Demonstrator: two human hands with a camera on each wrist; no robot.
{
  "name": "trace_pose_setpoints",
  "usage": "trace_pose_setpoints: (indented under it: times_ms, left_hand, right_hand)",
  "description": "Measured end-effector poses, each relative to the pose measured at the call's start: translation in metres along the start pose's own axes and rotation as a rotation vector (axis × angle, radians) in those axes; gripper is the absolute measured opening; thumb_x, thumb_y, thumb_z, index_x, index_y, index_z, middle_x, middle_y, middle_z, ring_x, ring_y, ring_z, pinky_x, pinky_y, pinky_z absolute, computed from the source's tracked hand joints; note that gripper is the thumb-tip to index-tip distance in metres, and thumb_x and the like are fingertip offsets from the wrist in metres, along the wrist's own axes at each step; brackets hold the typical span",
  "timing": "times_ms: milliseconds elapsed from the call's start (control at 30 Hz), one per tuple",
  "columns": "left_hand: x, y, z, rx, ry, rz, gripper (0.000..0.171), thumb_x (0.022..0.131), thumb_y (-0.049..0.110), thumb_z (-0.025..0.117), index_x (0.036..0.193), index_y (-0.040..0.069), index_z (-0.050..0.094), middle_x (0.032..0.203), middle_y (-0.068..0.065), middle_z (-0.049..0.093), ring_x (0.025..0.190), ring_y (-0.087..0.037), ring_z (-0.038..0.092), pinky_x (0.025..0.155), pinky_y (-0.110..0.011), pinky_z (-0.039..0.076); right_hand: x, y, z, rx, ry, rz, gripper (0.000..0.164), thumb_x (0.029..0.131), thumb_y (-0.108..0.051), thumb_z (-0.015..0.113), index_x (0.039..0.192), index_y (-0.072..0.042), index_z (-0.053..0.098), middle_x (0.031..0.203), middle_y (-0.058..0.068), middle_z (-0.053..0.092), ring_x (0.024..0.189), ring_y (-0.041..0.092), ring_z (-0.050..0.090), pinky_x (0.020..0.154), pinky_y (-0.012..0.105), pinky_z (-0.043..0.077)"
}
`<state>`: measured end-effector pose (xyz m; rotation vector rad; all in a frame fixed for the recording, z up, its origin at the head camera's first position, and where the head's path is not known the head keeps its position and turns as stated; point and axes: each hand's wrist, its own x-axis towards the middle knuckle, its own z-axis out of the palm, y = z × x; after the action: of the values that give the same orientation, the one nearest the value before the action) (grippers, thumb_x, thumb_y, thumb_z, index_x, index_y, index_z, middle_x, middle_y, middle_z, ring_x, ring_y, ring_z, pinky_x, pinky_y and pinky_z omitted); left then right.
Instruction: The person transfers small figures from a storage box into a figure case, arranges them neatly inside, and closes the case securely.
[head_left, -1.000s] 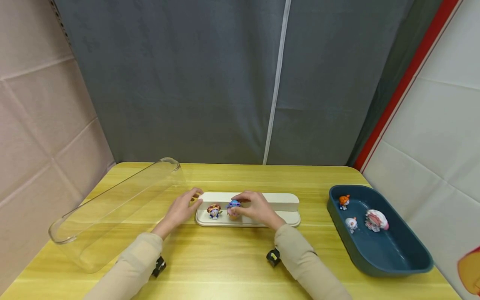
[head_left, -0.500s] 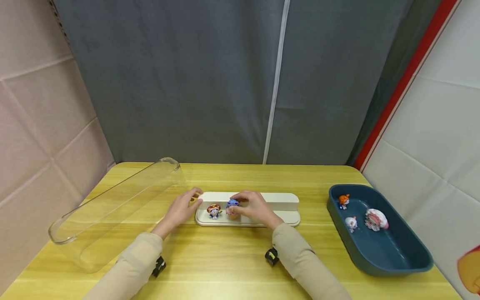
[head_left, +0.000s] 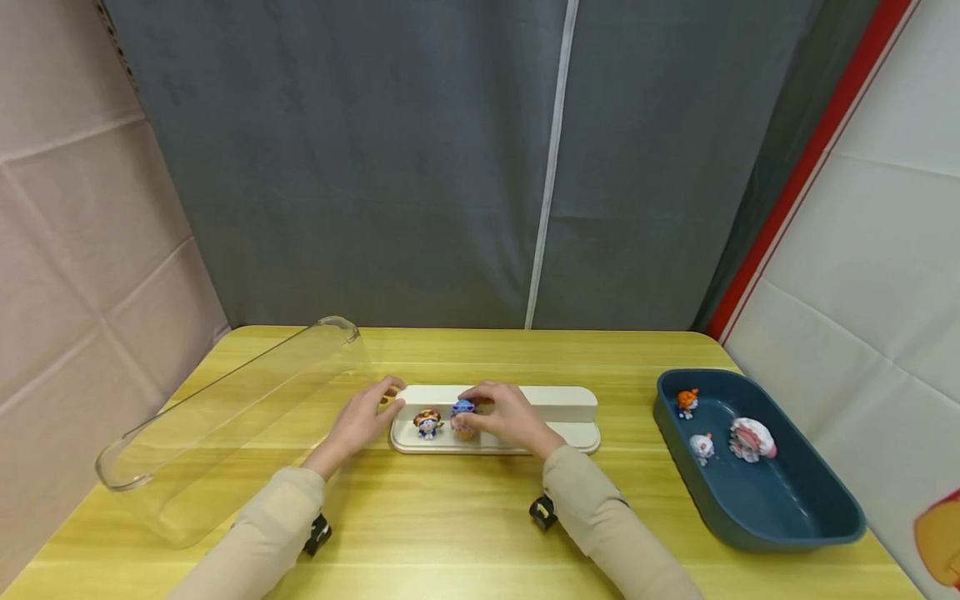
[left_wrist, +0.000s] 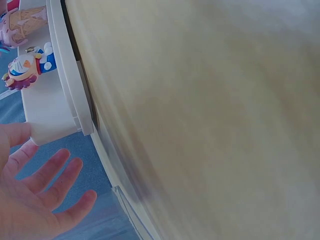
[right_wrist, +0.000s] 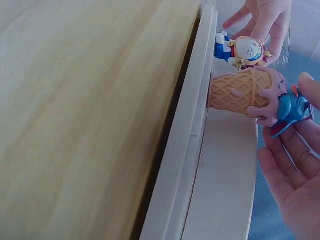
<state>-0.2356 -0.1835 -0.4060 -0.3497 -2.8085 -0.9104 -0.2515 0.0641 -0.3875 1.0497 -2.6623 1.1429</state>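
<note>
Between the thumb and fingers of the right hand, one ice-cream-cone figurine is held upright by its blue head; those fingers are parted no wider than the head itself. The cone's lower end is seen at the front ledge of the one white stand; whether it bears on the ledge cannot be told, the contact being masked by the rim. By the left hand, nothing is gripped: its fingers are spread, with thumb and forefinger placed at the stand's left end. To the left of the right fingers, just beside the cone, one capped figurine is stood upright on the same ledge.

Five figurines are counted in all. Well to the right of the right fingers, one dark blue tray is placed, in which three are contained: an orange-haired figurine, a small white figurine and a larger pink-and-white figurine. To the left of the left fingers, one clear cover is laid aslant.

Rightward of the right fingers, the ledge is continued to a rounded end, beyond which open worktop is found as far as the tray. Open strips are likewise noted before and behind the stand. The tray is set near the worktop's right edge.
</note>
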Motion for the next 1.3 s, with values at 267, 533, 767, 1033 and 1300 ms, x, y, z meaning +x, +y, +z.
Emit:
trace_pose_setpoints:
  times_ms: [267, 533, 767, 1033, 1300]
  left_hand:
    - [0.001, 0.000, 0.000, -0.002, 0.000, -0.001, 0.025, 0.089, 0.019, 0.054, 0.112, 0.011, 0.053, 0.108, -0.016, 0.057, 0.098, -0.033, 0.053, 0.078, -0.050, 0.041]
    - [0.000, 0.002, -0.001, 0.001, -0.003, -0.001, 0.026, 0.089, 0.019, 0.054, 0.113, 0.010, 0.052, 0.108, -0.015, 0.056, 0.098, -0.032, 0.053, 0.078, -0.049, 0.042]
    - [-0.001, 0.002, -0.001, -0.004, 0.007, 0.009, 0.025, 0.089, 0.018, 0.054, 0.112, 0.009, 0.053, 0.107, -0.016, 0.057, 0.097, -0.032, 0.053, 0.078, -0.049, 0.042]
    - [-0.001, 0.003, -0.001, -0.005, 0.000, 0.003, 0.025, 0.089, 0.018, 0.054, 0.112, 0.010, 0.052, 0.108, -0.015, 0.056, 0.097, -0.032, 0.053, 0.077, -0.049, 0.042]
    - [-0.001, 0.001, 0.000, -0.006, -0.002, 0.011, 0.025, 0.089, 0.016, 0.054, 0.113, 0.008, 0.052, 0.108, -0.016, 0.056, 0.097, -0.032, 0.053, 0.078, -0.048, 0.042]
  right_hand:
    - [-0.003, 0.000, -0.011, 0.024, 0.020, -0.025, 0.033, 0.080, -0.023, 0.067, 0.105, -0.003, 0.062, 0.100, 0.004, 0.062, 0.091, 0.015, 0.057, 0.081, 0.028, 0.044]
    - [-0.010, -0.001, -0.036, -0.005, 0.072, -0.035, 0.031, 0.081, -0.029, 0.064, 0.105, -0.009, 0.063, 0.101, 0.002, 0.062, 0.093, 0.013, 0.055, 0.082, 0.031, 0.043]
    - [-0.020, -0.002, -0.062, -0.046, 0.098, -0.062, 0.031, 0.082, -0.030, 0.063, 0.105, -0.008, 0.063, 0.103, 0.003, 0.061, 0.093, 0.018, 0.057, 0.080, 0.036, 0.044]
    - [-0.036, 0.000, -0.093, -0.110, 0.126, -0.097, 0.028, 0.081, -0.023, 0.065, 0.103, -0.005, 0.064, 0.101, 0.007, 0.062, 0.091, 0.021, 0.057, 0.077, 0.036, 0.046]
    - [-0.054, 0.007, -0.122, -0.163, 0.125, -0.027, 0.029, 0.083, -0.022, 0.063, 0.107, -0.005, 0.062, 0.105, 0.008, 0.060, 0.094, 0.023, 0.055, 0.081, 0.042, 0.044]
